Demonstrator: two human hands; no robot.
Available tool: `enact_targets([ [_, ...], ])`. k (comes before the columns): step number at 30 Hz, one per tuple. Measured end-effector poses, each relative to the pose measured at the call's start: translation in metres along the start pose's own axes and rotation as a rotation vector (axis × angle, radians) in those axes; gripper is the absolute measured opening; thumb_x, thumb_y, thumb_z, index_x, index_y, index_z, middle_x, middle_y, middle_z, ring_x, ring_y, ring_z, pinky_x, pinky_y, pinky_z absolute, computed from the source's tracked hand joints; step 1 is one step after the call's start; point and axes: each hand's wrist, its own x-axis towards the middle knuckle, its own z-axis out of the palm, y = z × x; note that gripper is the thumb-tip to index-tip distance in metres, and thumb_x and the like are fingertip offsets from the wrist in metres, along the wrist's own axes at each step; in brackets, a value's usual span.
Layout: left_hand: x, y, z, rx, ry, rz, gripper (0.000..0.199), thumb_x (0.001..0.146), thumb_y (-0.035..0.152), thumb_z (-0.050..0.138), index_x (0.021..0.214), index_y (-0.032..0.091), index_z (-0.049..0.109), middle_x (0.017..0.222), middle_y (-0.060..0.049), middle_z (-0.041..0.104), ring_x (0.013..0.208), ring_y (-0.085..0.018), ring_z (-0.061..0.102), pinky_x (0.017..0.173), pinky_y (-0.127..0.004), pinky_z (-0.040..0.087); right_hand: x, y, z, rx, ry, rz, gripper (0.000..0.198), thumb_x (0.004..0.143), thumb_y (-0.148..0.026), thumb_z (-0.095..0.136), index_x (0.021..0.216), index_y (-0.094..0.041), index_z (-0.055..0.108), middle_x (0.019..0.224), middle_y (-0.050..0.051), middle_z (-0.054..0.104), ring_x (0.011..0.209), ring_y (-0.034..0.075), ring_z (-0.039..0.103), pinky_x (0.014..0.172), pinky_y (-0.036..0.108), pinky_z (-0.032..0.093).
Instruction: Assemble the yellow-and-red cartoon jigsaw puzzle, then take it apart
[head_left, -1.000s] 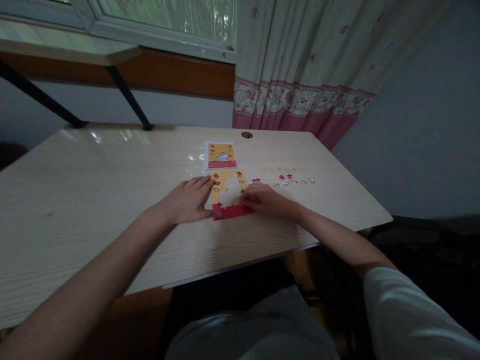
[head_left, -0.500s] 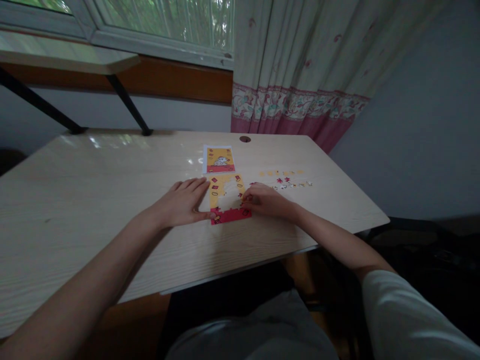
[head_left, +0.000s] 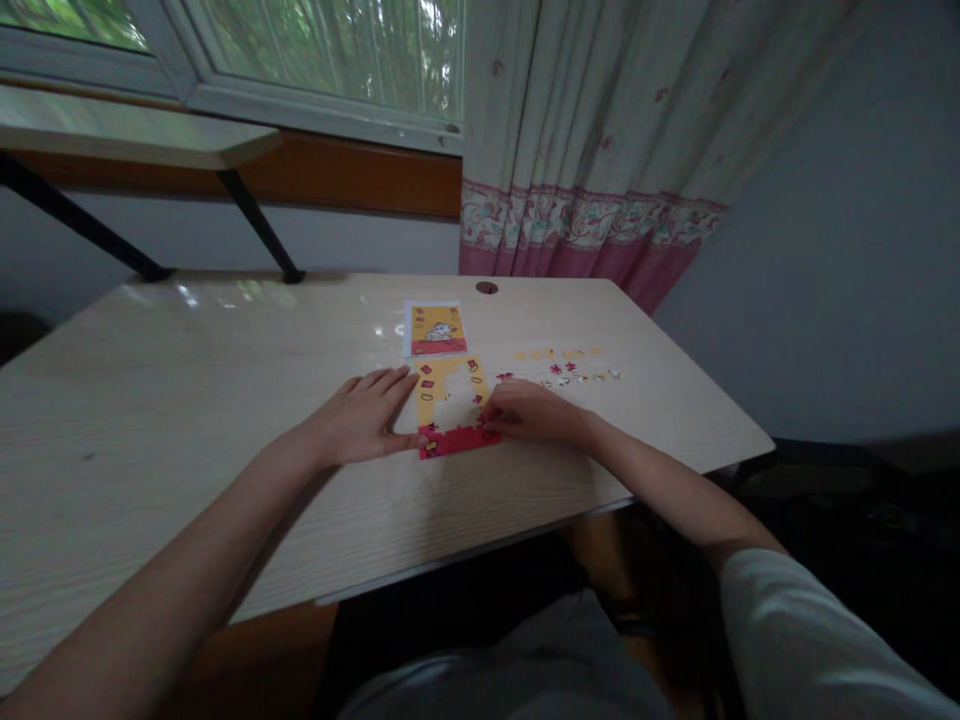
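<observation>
A partly filled jigsaw puzzle lies flat on the table, yellow with a red band along its near side and a pale gap in the middle. My left hand rests at its left edge, fingers spread and thumb on the lower left corner. At the right edge, my right hand has its fingertips pinched low against the puzzle, on what looks like a small puzzle piece, mostly hidden by the fingers. Just beyond the puzzle is a reference picture card showing a white animal on yellow and red.
Loose yellow pieces, red pieces and white pieces lie in rows right of the puzzle. A cable hole sits near the table's back edge. A raised shelf stands at the back left, and a curtain hangs behind.
The right hand's fingertips have shifted slightly down along the puzzle's right edge. The left hand stays in place. The whole view has tilted up a little.
</observation>
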Motion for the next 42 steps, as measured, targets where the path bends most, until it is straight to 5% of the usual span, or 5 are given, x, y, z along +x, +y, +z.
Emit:
enact_targets([
  [6, 0.001, -0.004, 0.003, 0.022, 0.002, 0.005, 0.104, 0.073, 0.082, 0.038, 0.146, 0.01, 0.031, 0.15, -0.023, 0.031, 0.135, -0.041, 0.031, 0.106, -0.053, 0.03, -0.011, 0.027, -0.03, -0.094, 0.161, 0.067, 0.012, 0.087, -0.024, 0.056, 0.084, -0.016, 0.064, 0.081, 0.005, 0.064, 0.078, 0.015, 0.055, 0.075, 0.026, 0.04],
  [9, 0.001, -0.005, 0.005, 0.019, 0.004, -0.003, 0.103, 0.072, 0.082, 0.038, 0.146, 0.011, 0.032, 0.15, -0.021, 0.031, 0.135, -0.041, 0.031, 0.106, -0.053, 0.029, -0.03, 0.049, -0.057, -0.15, 0.246, 0.276, 0.015, 0.086, -0.027, 0.056, 0.087, -0.016, 0.066, 0.081, 0.005, 0.064, 0.076, 0.015, 0.055, 0.071, 0.025, 0.039],
  [16, 0.001, -0.004, 0.003, 0.03, -0.005, -0.004, 0.103, 0.072, 0.084, 0.034, 0.146, 0.012, 0.031, 0.151, -0.02, 0.03, 0.135, -0.04, 0.032, 0.106, -0.052, 0.03, -0.072, 0.09, -0.086, -0.236, 0.096, 0.819, 0.015, 0.079, -0.021, 0.059, 0.081, -0.012, 0.07, 0.075, 0.008, 0.068, 0.066, 0.015, 0.056, 0.063, 0.025, 0.038],
  [22, 0.001, -0.004, 0.004, 0.016, 0.006, 0.004, 0.102, 0.072, 0.083, 0.036, 0.146, 0.012, 0.032, 0.15, -0.021, 0.032, 0.135, -0.04, 0.032, 0.105, -0.053, 0.031, -0.069, 0.091, -0.08, 0.002, 0.025, 0.781, 0.022, 0.08, -0.024, 0.058, 0.094, -0.011, 0.07, 0.078, 0.006, 0.068, 0.061, 0.01, 0.055, 0.057, 0.022, 0.039],
  [42, 0.001, -0.003, 0.002, 0.013, -0.001, 0.008, 0.103, 0.072, 0.083, 0.037, 0.145, 0.011, 0.033, 0.15, -0.022, 0.032, 0.134, -0.041, 0.032, 0.106, -0.054, 0.031, -0.063, 0.093, -0.071, 0.045, -0.035, 0.838, 0.021, 0.077, -0.019, 0.058, 0.094, -0.011, 0.066, 0.075, 0.005, 0.066, 0.058, 0.01, 0.054, 0.055, 0.021, 0.039],
])
